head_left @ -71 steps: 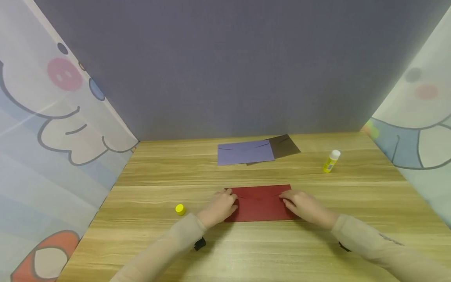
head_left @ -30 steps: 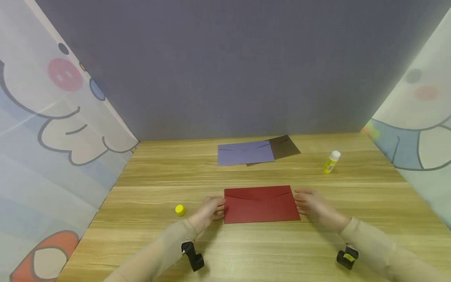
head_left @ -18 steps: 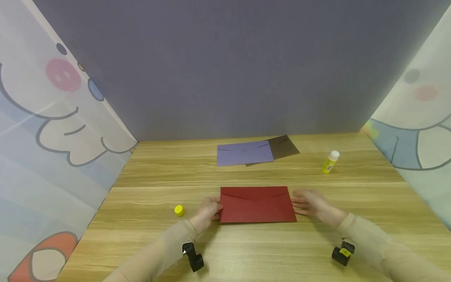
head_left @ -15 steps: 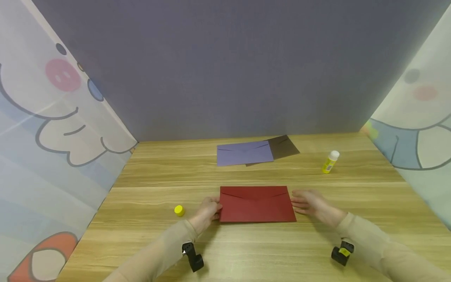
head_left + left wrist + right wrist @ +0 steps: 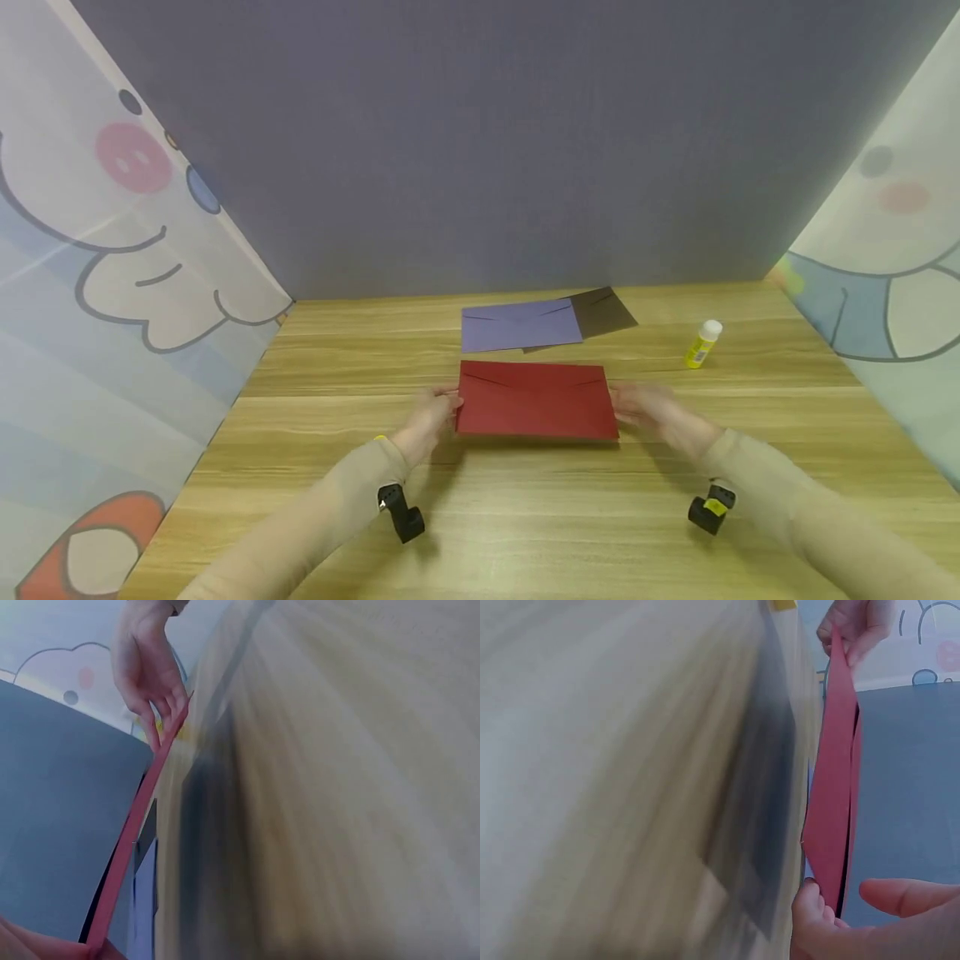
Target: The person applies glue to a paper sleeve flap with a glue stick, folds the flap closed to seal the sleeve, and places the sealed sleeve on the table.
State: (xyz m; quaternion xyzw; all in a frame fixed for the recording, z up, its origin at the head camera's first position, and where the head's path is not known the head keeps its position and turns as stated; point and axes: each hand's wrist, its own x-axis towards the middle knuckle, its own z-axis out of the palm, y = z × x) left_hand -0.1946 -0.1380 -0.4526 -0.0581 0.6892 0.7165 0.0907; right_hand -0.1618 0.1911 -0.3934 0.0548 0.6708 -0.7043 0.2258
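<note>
A red envelope [image 5: 536,402] hangs above the wooden table, its shadow beneath, flap side up in the head view. My left hand [image 5: 426,421] pinches its left edge; in the right wrist view that left hand [image 5: 860,626] grips the far end. At the opposite edge, my right hand [image 5: 660,412] is blurred in the head view. The right wrist view shows its fingers [image 5: 810,904] touching the edge from below, while the thumb [image 5: 904,895] stands apart from the paper. The left wrist view shows the right hand's fingers extended against the red envelope [image 5: 135,825].
Behind lie a purple envelope [image 5: 521,325] and, partly under it, a dark brown envelope [image 5: 603,311]. A yellow glue stick [image 5: 703,344] with a white end stands at the right. A yellow cap [image 5: 381,437] is mostly hidden by the left forearm. A grey panel [image 5: 480,150] rises behind the table.
Both hands first lay on the red envelope, then moved to its side edges. The envelope has since risen off the table and shifted away from me and slightly left, both hands travelling with it.
</note>
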